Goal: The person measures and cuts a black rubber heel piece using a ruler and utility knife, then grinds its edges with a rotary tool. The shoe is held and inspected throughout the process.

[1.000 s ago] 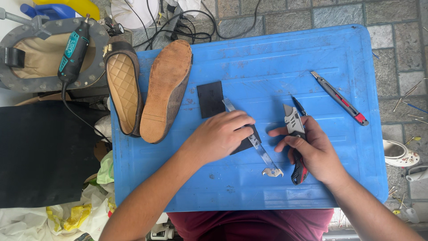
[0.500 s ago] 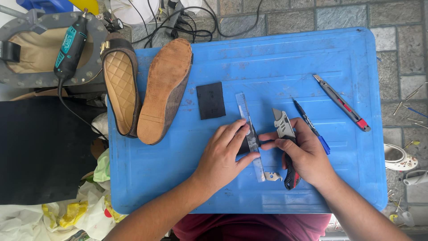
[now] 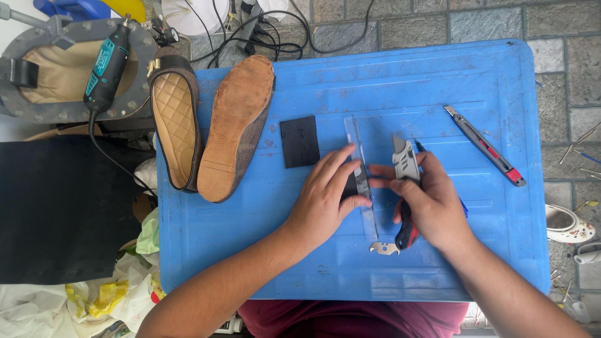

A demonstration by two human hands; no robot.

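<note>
Your left hand [image 3: 325, 197] pins the clear ruler [image 3: 361, 178] flat over a small black rubber piece [image 3: 349, 186] on the blue table [image 3: 501, 250] — press harder. Right hand [image 3: 432, 203] grips the folding utility knife [image 3: 405, 188] beside it — keep fingertips clear of that edge.

Blue table [image 3: 438, 69], scuffed, grey smudges. On it, left part: shoe [image 3: 176, 119] with tan quilted diamond-pattern insole, dark brown rim; beside it upturned shoe sole [image 3: 235, 125], worn brown-tan. Black square piece [image 3: 299, 141] near table centre. Clear ruler [image 3: 358, 156]. Silver-grey knife [image 3: 405, 164], red-black handle. Grey-black cutter [image 3: 483, 145] with red end, table right part. Teal-black rotary tool [image 3: 106, 66] off table's left edge
</note>
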